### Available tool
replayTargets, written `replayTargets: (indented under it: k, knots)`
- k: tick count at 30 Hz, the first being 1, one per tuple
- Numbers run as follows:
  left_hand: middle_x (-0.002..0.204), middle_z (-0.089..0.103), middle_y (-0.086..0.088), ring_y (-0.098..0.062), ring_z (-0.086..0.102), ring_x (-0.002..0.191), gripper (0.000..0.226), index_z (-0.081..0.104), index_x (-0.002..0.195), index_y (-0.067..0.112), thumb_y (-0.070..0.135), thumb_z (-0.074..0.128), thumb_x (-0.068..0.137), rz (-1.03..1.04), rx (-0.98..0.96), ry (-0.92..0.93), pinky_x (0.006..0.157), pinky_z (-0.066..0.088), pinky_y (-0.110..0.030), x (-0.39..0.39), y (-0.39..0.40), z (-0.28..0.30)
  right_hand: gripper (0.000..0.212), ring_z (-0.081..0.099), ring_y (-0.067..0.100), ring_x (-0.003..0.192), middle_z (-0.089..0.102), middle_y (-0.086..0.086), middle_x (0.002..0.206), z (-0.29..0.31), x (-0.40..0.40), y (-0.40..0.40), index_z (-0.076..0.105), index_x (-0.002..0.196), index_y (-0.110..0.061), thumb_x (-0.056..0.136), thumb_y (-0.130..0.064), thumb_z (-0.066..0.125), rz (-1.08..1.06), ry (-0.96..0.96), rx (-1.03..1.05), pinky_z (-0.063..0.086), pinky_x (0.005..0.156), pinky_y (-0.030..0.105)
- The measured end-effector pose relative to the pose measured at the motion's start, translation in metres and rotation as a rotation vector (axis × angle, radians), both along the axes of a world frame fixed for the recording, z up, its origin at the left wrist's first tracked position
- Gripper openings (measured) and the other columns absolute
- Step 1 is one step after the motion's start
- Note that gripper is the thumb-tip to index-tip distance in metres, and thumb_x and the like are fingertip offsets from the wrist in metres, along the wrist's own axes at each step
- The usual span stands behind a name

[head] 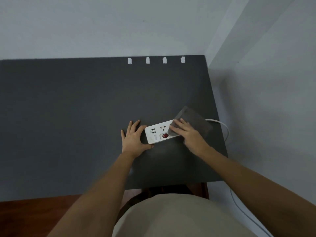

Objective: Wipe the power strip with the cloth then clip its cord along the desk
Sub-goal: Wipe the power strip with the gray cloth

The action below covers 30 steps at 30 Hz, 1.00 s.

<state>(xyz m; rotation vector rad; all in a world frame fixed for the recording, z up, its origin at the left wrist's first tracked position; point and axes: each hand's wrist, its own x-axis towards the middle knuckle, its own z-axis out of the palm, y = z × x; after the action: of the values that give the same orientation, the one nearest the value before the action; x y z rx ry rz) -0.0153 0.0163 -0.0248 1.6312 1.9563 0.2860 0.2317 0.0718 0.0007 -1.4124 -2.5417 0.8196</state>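
Note:
A white power strip (156, 133) with a red switch and two USB ports lies on the dark grey desk (68, 117), near the right side. My left hand (133, 136) rests against its left end, thumb along the near edge and fingers spread flat on the desk. My right hand (185, 132) presses a grey cloth (195, 119) onto the strip's right half, which the cloth hides. The white cord (224, 127) loops out from under the cloth and drops over the desk's right edge.
Several white cable clips (130, 60) stand in a row along the desk's back edge by the wall. A white wall rises close on the right. The cord (246, 212) trails down along the floor at the lower right. Reddish-brown floor shows below the desk's front edge.

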Motion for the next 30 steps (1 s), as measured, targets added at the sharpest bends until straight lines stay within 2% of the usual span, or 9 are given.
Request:
replayTargets:
  k: [6,10,13,16,20,22,26,28,30]
  knots:
    - [0.159,0.023,0.0,-0.024,-0.002,0.151,0.082,0.045,0.135,0.034,0.046,0.081,0.063,-0.001,0.001,-0.018,0.116,-0.004,-0.063,0.002,-0.003,-0.001,0.076,0.051,0.039,0.122,0.055,0.023,0.133,0.012,0.1,0.034,0.048,0.134,-0.006,0.063,0.022,0.056,-0.7,-0.121,-0.08,0.04,0.108,0.044]
    - [0.158,0.025,-0.002,-0.026,-0.002,0.151,0.079,0.047,0.133,0.032,0.045,0.082,0.063,0.003,0.015,-0.058,0.115,-0.005,-0.065,0.006,0.001,0.0,0.073,0.052,0.036,0.113,0.054,0.021,0.13,0.037,0.057,0.021,0.051,0.132,-0.011,0.065,0.017,0.063,-0.473,-0.06,0.1,0.044,0.099,0.042]
    - [0.154,0.034,0.001,-0.027,0.005,0.15,0.077,0.048,0.13,0.032,0.043,0.082,0.062,0.015,0.023,-0.081,0.113,-0.004,-0.068,0.006,-0.001,0.005,0.055,0.044,0.037,0.119,0.045,0.02,0.134,0.035,0.021,0.007,0.057,0.124,-0.01,0.072,0.009,0.063,-0.285,-0.184,0.07,0.044,0.102,0.044]
    - [0.137,0.053,0.005,-0.023,0.03,0.142,0.071,0.05,0.125,0.031,0.042,0.08,0.062,0.033,0.049,-0.09,0.113,-0.006,-0.067,0.01,-0.003,0.013,0.05,0.041,0.035,0.115,0.036,0.019,0.134,0.029,-0.001,-0.003,0.053,0.12,-0.005,0.073,0.001,0.067,-0.264,-0.258,0.004,0.047,0.097,0.043]
    - [0.111,0.065,0.01,-0.018,0.054,0.116,0.064,0.051,0.118,0.031,0.043,0.078,0.061,0.051,0.093,-0.043,0.114,-0.001,-0.062,0.021,-0.006,0.019,0.046,0.041,0.033,0.112,0.037,0.017,0.13,0.029,-0.049,-0.032,0.049,0.121,-0.005,0.077,-0.013,0.061,0.064,-0.184,0.044,0.045,0.096,0.043]
    - [0.108,0.066,0.01,-0.018,0.054,0.113,0.064,0.051,0.117,0.032,0.045,0.077,0.061,0.046,0.121,-0.018,0.114,0.001,-0.059,0.02,-0.004,0.021,0.039,0.043,0.031,0.116,0.041,0.014,0.131,0.026,-0.042,-0.033,0.048,0.123,-0.013,0.086,-0.027,0.052,0.043,-0.079,0.05,0.043,0.099,0.045]
    - [0.11,0.065,0.01,-0.017,0.052,0.116,0.064,0.051,0.118,0.033,0.05,0.076,0.062,0.006,0.149,-0.013,0.115,0.002,-0.058,0.016,0.003,0.031,0.036,0.055,0.03,0.109,0.056,0.008,0.117,0.021,0.029,-0.001,0.051,0.102,-0.034,0.083,-0.064,0.047,-0.255,-0.242,0.16,0.047,0.092,0.05]
    - [0.11,0.065,0.01,-0.017,0.053,0.116,0.063,0.05,0.117,0.032,0.05,0.075,0.062,0.001,0.155,-0.017,0.115,0.002,-0.058,0.02,0.006,0.035,0.024,0.053,0.034,0.11,0.054,0.013,0.118,0.019,0.033,0.005,0.053,0.107,-0.03,0.086,-0.043,0.053,-0.396,-0.185,0.115,0.046,0.094,0.051]
    - [0.107,0.064,0.01,-0.016,0.054,0.113,0.062,0.05,0.115,0.032,0.05,0.076,0.061,0.007,0.165,-0.023,0.115,0.004,-0.057,0.025,0.01,0.037,0.04,0.05,0.035,0.109,0.053,0.016,0.118,0.02,-0.002,-0.003,0.058,0.115,-0.017,0.076,-0.01,0.063,-0.322,-0.04,0.039,0.046,0.097,0.047]
